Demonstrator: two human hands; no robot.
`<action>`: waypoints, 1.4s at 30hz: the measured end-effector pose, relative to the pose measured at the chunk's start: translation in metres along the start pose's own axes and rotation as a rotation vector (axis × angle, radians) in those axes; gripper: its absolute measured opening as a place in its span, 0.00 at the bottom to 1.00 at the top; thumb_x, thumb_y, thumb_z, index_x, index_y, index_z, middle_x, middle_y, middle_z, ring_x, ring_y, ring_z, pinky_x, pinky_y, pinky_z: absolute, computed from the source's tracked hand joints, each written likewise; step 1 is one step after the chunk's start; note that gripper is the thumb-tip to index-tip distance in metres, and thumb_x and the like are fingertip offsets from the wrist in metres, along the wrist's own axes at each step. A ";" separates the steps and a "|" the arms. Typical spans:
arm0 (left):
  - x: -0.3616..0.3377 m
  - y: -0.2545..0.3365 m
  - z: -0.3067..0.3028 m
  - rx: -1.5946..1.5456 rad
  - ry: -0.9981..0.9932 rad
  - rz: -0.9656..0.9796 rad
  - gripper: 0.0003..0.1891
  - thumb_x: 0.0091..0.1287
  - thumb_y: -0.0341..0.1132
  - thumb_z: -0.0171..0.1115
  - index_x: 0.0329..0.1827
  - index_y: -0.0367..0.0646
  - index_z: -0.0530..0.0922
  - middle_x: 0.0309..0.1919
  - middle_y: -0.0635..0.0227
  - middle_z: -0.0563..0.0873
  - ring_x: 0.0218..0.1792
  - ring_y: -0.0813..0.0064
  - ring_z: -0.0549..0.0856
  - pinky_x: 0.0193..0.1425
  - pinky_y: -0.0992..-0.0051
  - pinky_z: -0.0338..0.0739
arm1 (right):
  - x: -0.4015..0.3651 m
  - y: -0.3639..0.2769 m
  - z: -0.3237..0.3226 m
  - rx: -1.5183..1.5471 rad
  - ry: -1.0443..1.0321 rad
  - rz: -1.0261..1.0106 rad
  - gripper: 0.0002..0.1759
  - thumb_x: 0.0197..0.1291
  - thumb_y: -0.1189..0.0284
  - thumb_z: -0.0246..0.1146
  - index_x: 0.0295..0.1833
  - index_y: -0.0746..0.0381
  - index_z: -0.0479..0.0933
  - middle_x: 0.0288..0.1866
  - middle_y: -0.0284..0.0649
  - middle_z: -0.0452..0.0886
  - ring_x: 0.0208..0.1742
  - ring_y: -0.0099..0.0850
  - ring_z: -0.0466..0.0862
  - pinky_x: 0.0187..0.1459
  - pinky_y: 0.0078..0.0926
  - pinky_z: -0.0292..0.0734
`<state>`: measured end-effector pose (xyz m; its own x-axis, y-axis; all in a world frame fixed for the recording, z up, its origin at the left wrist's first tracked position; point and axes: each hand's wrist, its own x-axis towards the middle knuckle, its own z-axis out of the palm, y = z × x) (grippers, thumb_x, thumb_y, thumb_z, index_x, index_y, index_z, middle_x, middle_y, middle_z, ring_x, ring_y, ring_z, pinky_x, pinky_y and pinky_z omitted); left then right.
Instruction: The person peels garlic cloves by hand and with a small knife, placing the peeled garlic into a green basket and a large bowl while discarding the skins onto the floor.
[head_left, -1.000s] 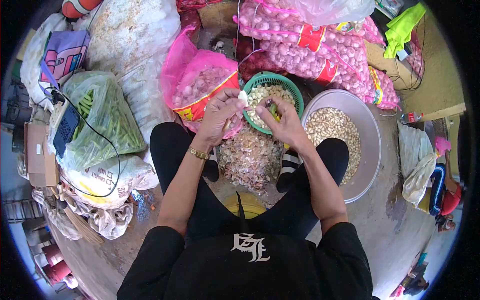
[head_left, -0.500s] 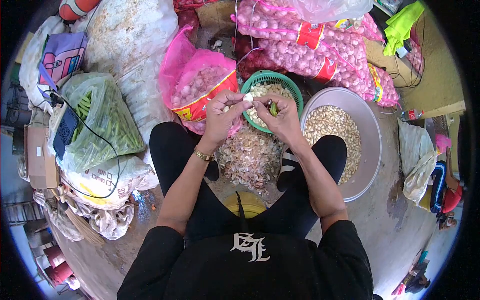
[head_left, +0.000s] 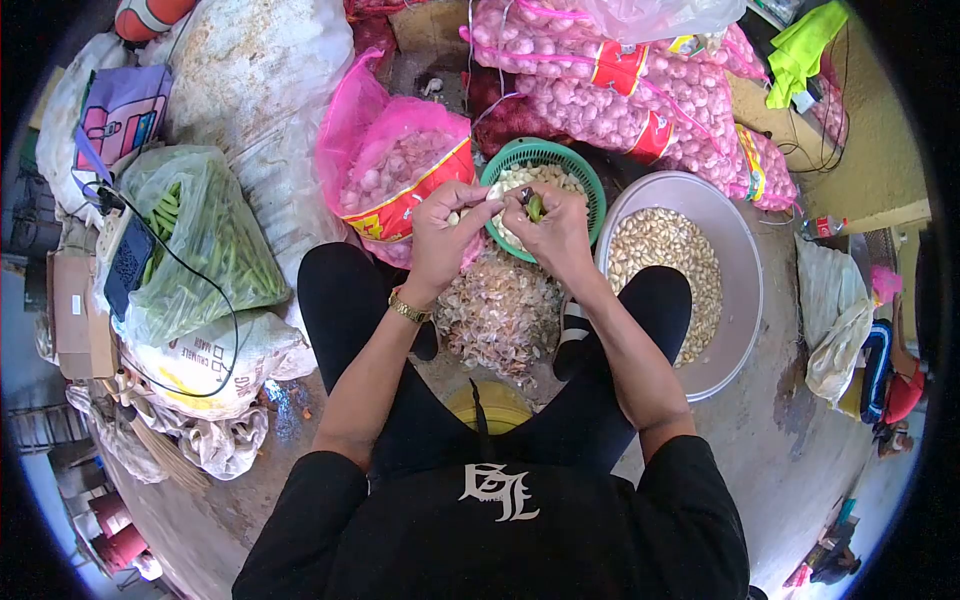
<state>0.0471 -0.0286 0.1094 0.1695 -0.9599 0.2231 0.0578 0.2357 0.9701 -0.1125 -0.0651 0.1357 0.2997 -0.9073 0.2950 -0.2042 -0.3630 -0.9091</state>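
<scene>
A person sits with knees wide apart, and both hands meet out in front, over the near part of a round green basket (head_left: 598, 190). The left hand (head_left: 440, 240) has its thumb and first fingers pinched together on a white garlic clove (head_left: 494, 192). More white bits (head_left: 453, 218) show inside the same hand, by the curled fingers. The right hand (head_left: 560, 238) is right beside it, with its fingers bent and closed around a small green and dark thing (head_left: 534, 206). Its thumb tip comes right up to the clove, but I cannot tell if it touches. The clove is between the two hands, above the basket's left side. Lots of pale, peeled cloves (head_left: 552, 180) lie in the basket. On the right, near the right knee, is a big pale tub (head_left: 738, 330) with many brownish cloves (head_left: 668, 262) in it. A heap of dry peels (head_left: 497, 318) lies on the floor between the person's shoes. On the left of the basket, an open pink net bag (head_left: 352, 105) holds garlic bulbs (head_left: 400, 168). More full pink net bags (head_left: 610, 95) are piled up past the basket and the tub. Far to the left, a clear bag (head_left: 205, 255) is full of long green pods (head_left: 170, 212). A gold watch (head_left: 408, 308) is on the left wrist.
</scene>
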 end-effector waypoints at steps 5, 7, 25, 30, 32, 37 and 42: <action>0.003 0.011 -0.007 -0.226 -0.026 -0.217 0.09 0.67 0.28 0.64 0.48 0.35 0.81 0.36 0.70 0.85 0.32 0.89 0.80 0.33 0.87 0.73 | 0.004 -0.004 0.003 0.288 -0.016 0.244 0.05 0.58 0.76 0.65 0.31 0.67 0.79 0.22 0.26 0.76 0.25 0.12 0.70 0.25 0.16 0.64; 0.005 0.019 -0.005 -0.311 -0.055 -0.372 0.11 0.68 0.30 0.64 0.50 0.36 0.81 0.37 0.70 0.86 0.29 0.90 0.79 0.28 0.89 0.72 | 0.006 -0.007 0.003 0.351 -0.023 0.292 0.05 0.59 0.77 0.65 0.32 0.67 0.79 0.23 0.24 0.76 0.25 0.11 0.70 0.25 0.15 0.64; 0.008 0.014 -0.005 -0.482 -0.072 -0.491 0.12 0.72 0.35 0.59 0.53 0.39 0.79 0.28 0.75 0.82 0.16 0.92 0.72 0.16 0.90 0.65 | 0.006 0.005 -0.004 0.240 -0.020 0.157 0.04 0.59 0.75 0.64 0.34 0.66 0.80 0.24 0.23 0.74 0.27 0.11 0.68 0.26 0.15 0.63; 0.007 0.023 -0.005 -0.555 -0.056 -0.501 0.09 0.73 0.37 0.58 0.43 0.40 0.78 0.25 0.74 0.80 0.15 0.90 0.73 0.16 0.89 0.66 | 0.006 0.001 -0.007 0.266 -0.025 0.166 0.04 0.60 0.75 0.63 0.35 0.65 0.80 0.25 0.23 0.74 0.27 0.10 0.68 0.26 0.13 0.62; 0.007 0.023 -0.008 -0.617 -0.044 -0.520 0.09 0.73 0.37 0.58 0.42 0.40 0.78 0.25 0.74 0.80 0.16 0.89 0.73 0.16 0.89 0.66 | 0.006 -0.001 -0.008 0.301 -0.012 0.217 0.04 0.60 0.75 0.63 0.35 0.65 0.80 0.25 0.23 0.73 0.26 0.10 0.67 0.26 0.12 0.61; 0.008 0.014 -0.017 -0.765 -0.033 -0.602 0.09 0.73 0.39 0.58 0.43 0.41 0.77 0.25 0.75 0.79 0.16 0.89 0.73 0.16 0.89 0.66 | 0.004 0.000 -0.009 0.247 0.006 0.152 0.05 0.60 0.75 0.62 0.34 0.66 0.79 0.25 0.22 0.73 0.26 0.11 0.68 0.26 0.13 0.62; 0.010 0.011 -0.021 -0.949 -0.065 -0.632 0.11 0.73 0.41 0.58 0.40 0.42 0.76 0.23 0.75 0.77 0.16 0.87 0.71 0.15 0.87 0.65 | 0.001 0.002 -0.016 0.185 -0.152 0.147 0.06 0.58 0.74 0.63 0.33 0.67 0.79 0.23 0.27 0.75 0.27 0.14 0.71 0.28 0.16 0.66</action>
<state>0.0698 -0.0321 0.1207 -0.2040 -0.9470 -0.2481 0.8393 -0.2997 0.4535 -0.1273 -0.0703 0.1384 0.4190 -0.8998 0.1212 -0.0868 -0.1726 -0.9812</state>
